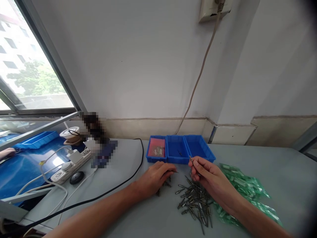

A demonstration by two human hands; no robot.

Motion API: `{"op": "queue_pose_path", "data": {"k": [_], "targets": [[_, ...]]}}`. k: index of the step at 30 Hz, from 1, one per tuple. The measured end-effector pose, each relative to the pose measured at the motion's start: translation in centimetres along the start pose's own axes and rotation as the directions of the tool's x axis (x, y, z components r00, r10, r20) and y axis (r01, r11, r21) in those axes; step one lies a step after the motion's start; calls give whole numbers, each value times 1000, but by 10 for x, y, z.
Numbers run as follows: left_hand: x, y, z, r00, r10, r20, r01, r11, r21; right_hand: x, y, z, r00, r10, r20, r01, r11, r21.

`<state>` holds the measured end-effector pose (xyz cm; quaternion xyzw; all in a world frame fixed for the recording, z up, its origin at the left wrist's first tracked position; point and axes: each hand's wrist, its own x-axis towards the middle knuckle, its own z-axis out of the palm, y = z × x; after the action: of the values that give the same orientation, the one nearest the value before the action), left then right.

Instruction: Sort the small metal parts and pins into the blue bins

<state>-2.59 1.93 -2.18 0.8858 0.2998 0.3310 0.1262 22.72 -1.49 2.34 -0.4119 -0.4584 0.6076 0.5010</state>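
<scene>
My right hand [204, 172] is closed, pinching a small metal rivet [191, 160] upright between thumb and fingertips, in front of the blue bins. My left hand [158, 177] is closed too, with a thin metal rivet tip [174, 171] poking out of its fingers. Below it a few rivets [167, 182] lie on the table. A larger pile of metal rivets [196, 201] spreads below my right hand. Behind the hands stand three joined blue bins: the left bin [148, 148] holds a pink card and small parts, the middle bin [175, 145] a dark small piece.
Green plastic bags [244, 183] of parts lie at the right. A black cable [111, 190] crosses the table at the left, near a white power strip [71, 167] and a round black object [76, 178]. Another person's hand [7, 153] shows at the far left edge.
</scene>
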Motion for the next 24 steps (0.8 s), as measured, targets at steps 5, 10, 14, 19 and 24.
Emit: {"op": "queue_pose_path", "data": {"k": [5,10,14,19,24], "targets": [[2,2,-1,998,50,-41,-48,997,53,0,3,-2,1000,17,20,-17,1000,16],[3,3,0,1000,14,-19,-13,999,44,1,7,-3,1000,2,15,-2,1000,26],[2,3,0,999,-9,-31,9,1000,-14,2,6,-2,1000,-4,17,4,1000,22],[1,3,-1,999,-28,-45,25,998,-62,0,2,-1,1000,3,16,-3,1000,7],[4,3,-2,998,28,-50,-29,1000,-10,-2,2,-1,999,6,33,-6,1000,13]]}}
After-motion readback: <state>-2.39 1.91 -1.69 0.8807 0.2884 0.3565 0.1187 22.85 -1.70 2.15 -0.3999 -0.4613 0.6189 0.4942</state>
